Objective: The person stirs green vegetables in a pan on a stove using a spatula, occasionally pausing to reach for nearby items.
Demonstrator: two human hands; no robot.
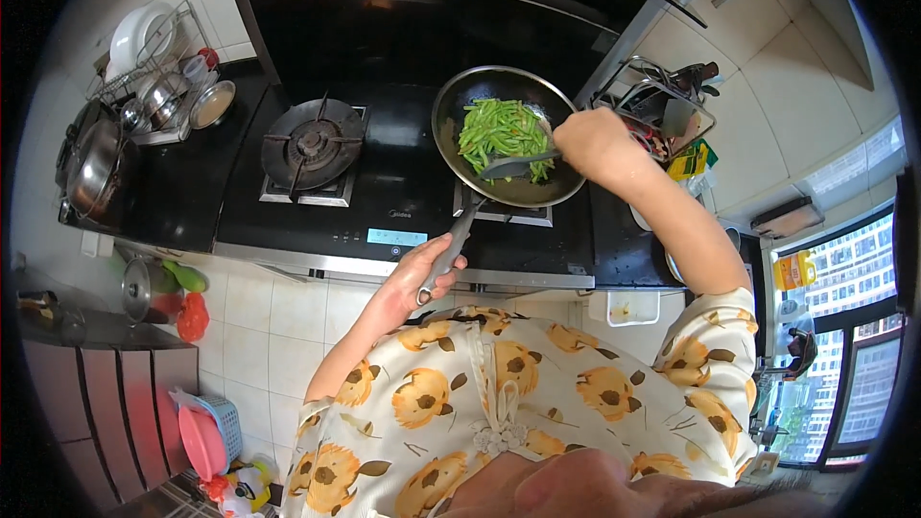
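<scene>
My left hand [432,267] is closed around the grey handle [453,248] of a dark wok [447,133], which rests over the right burner of the gas hob. Chopped green beans [500,133] lie heaped in the middle of the wok. With my right hand [597,147] I grip a dark grey spatula [511,165], whose blade sits among the beans near the front of the pan. The spatula's handle is mostly hidden by my fist, held above the wok's right rim.
The left burner [311,144] has an iron pan support. At far left stand a dish rack [137,75] and a steel pot [97,165]. A metal utensil rack [662,108] is right of the hob, beside a yellow packet [691,162]. A white bin [633,307] hangs below the counter edge.
</scene>
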